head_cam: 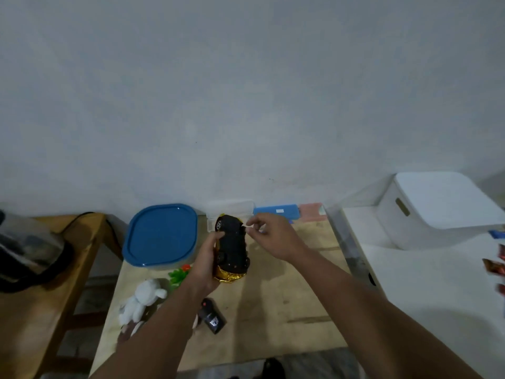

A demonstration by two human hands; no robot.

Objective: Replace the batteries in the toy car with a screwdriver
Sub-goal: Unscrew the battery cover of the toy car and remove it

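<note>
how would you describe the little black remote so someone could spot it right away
Start at the wooden table in the middle. Below the toy car held in the left hand, near the front edge, lies the small black remote. It is dark and boxy, unlike the white plush bear to its left.

Wooden bench (273,318): blue-lidded container (161,236), white plush bear (143,299), green and red plastic piece (179,273), small black device (211,315). Along the wall: clear case (232,209), blue case (276,209), pink case (310,210). Right: white lidded bin (437,209) on a white surface (426,283).
</note>
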